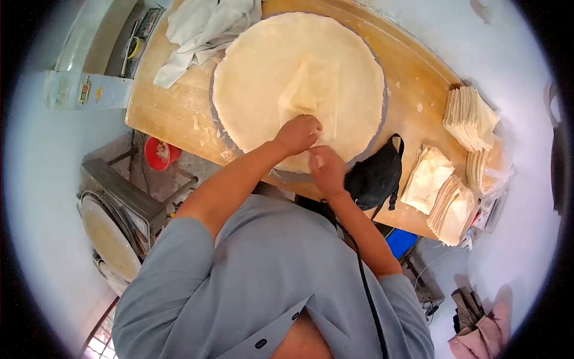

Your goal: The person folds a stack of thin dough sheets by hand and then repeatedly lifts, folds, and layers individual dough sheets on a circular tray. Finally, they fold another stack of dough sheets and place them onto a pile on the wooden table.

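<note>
A large round stack of thin, pale dough sheets (245,78) lies on a dark round base on the wooden table. Near its middle, the top layer shows a raised, creased dough sheet (308,90) whose near end runs down to my left hand (301,133). That hand is closed over the sheet's near edge. Close below it, almost touching, my right hand (327,170) is curled with its fingers pressed together over the near rim of the round. What lies between the right fingers is hidden.
A black bag (376,176) sits right of the round. Stacks of folded sheets (469,118) stand along the table's right side, with more folded sheets (427,179) nearer. A grey cloth (206,33) lies at the back left. Below the left edge is a red bucket (160,154).
</note>
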